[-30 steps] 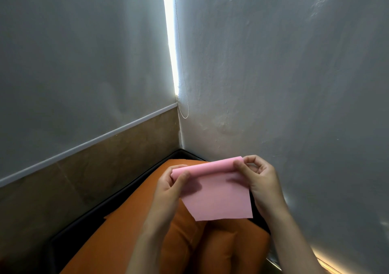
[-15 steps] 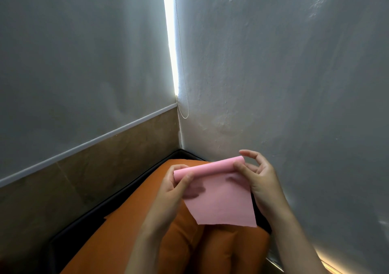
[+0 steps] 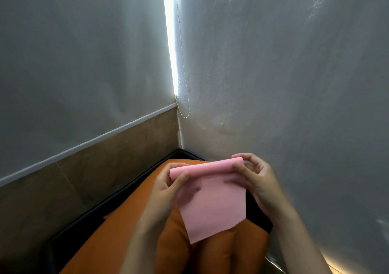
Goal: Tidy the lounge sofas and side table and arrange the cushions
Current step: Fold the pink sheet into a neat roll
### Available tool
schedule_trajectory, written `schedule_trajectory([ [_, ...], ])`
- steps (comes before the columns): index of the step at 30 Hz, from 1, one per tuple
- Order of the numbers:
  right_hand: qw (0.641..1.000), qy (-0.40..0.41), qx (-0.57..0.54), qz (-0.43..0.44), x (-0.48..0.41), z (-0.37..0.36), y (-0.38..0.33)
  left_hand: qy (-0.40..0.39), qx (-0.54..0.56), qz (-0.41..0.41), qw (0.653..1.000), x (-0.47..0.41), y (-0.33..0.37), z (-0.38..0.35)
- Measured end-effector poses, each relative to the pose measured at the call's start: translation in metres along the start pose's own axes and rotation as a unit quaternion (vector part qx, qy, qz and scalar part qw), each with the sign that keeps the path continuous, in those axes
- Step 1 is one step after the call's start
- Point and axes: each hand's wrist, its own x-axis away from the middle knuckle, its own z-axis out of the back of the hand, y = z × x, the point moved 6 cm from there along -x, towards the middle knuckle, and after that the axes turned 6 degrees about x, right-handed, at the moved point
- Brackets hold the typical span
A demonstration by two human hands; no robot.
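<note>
Between left grip [image 3: 166, 189], right grip [image 3: 260, 182]: pink cloth [image 3: 212, 206] pinched.

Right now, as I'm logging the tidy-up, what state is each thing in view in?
pink cloth: top edge rolled over, rest hanging free.
left hand: pinches the roll's left end.
right hand: pinches the roll's right end.
orange cushion: lying below the hands, creased.
blind cord: hanging slack in the corner.
</note>
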Motion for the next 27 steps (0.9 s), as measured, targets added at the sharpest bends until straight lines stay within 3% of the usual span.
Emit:
schedule_trajectory([
  [4, 0.998, -0.054, 0.025, -0.019, 0.002, -0.008, -0.003, 0.01, 0.012, -0.002, 1.0, -0.001, -0.002, 0.008],
  [9, 0.997, -0.063, 0.031, -0.02, 0.003, -0.007, 0.0, 0.013, 0.039, 0.0, 0.999, -0.003, -0.002, 0.009],
  [13, 0.997, -0.069, 0.01, -0.014, 0.003, -0.006, 0.001, 0.015, 0.061, 0.045, 0.997, -0.004, -0.007, 0.009],
  [17, 0.997, -0.076, -0.003, -0.015, 0.003, -0.004, 0.003, 0.011, 0.016, 0.088, 0.996, -0.002, -0.017, 0.008],
  [27, 0.996, -0.084, 0.026, -0.033, 0.002, -0.006, 0.005, 0.047, -0.006, 0.035, 0.998, -0.006, -0.012, 0.013],
])
